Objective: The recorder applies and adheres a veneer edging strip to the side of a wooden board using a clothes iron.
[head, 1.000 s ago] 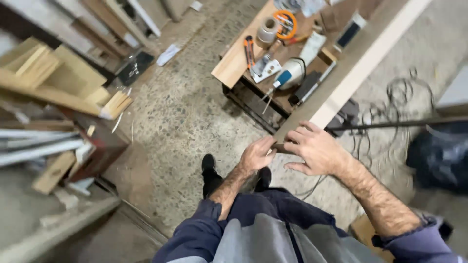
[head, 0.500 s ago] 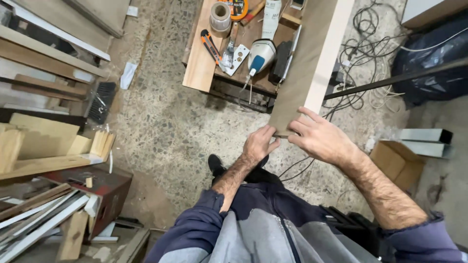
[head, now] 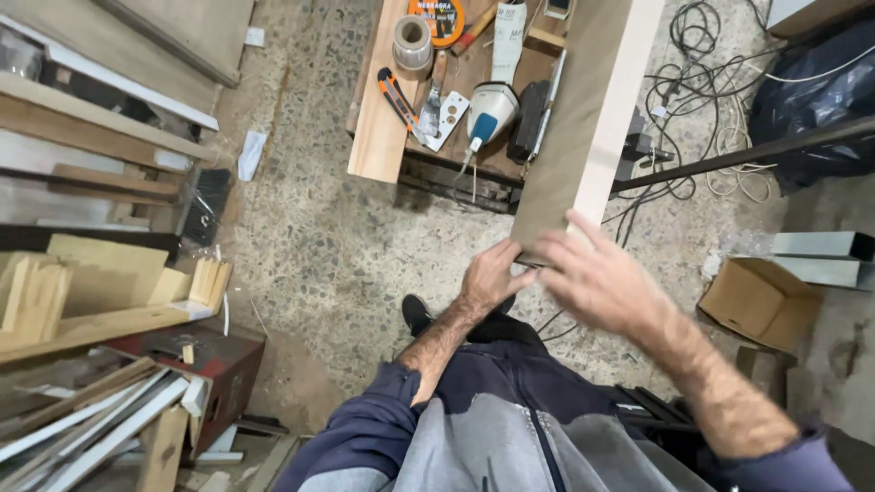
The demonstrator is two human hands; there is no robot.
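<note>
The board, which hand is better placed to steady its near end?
Left. The left hand already touches the board at its near end; the right hand is blurred beside it, contact unclear.

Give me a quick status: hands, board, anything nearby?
Left hand grips the long board at its near end. Right hand blurred, over the same end. Tool-covered bench beside the board.

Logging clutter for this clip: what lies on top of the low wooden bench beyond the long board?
On the bench: a tape roll, an orange utility knife, a white-and-blue power tool and a white tube. The long board hides the bench's right edge.
</note>
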